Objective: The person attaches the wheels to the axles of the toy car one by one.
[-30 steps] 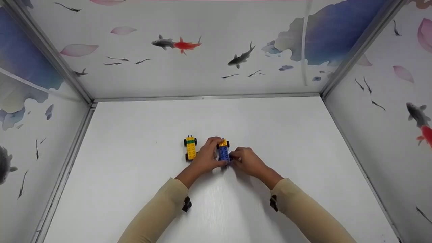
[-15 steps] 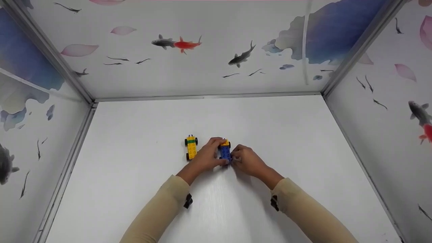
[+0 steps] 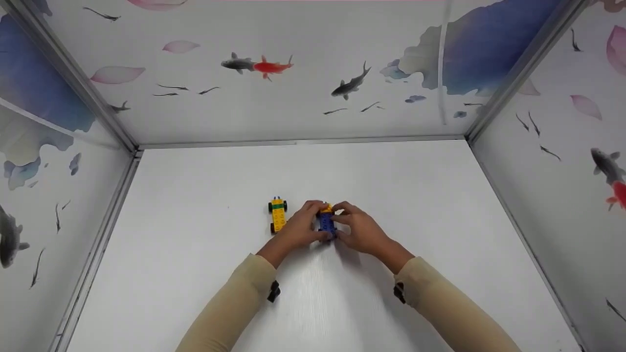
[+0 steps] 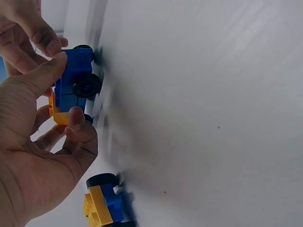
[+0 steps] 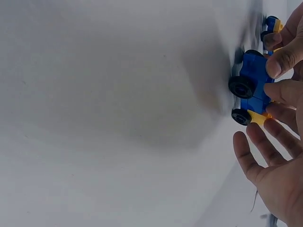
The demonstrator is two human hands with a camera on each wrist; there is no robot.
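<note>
A toy car [image 3: 326, 224] built of blue and yellow bricks with black wheels stands between my hands. My left hand [image 3: 298, 226] grips it from the left, the thumb at its blue rear and the fingers around its yellow front end. From the other side my right hand [image 3: 363, 229] holds the same car: thumb and forefinger lie on the blue body, while the other fingers spread loosely past the front in the right wrist view. A black rear wheel [image 5: 241, 87] shows on the car's right side. Much of its yellow top is hidden under fingers.
A second toy car [image 3: 278, 215], mostly yellow with a green strip, stands just left of my left hand. The white tabletop [image 3: 205, 274] is bounded by printed panels, the back wall [image 3: 303, 107] beyond the cars.
My right hand has let go of the small pinch at the car's right rear; its fingers have spread and moved forward over the car's side and top. The left hand has kept its hold.
</note>
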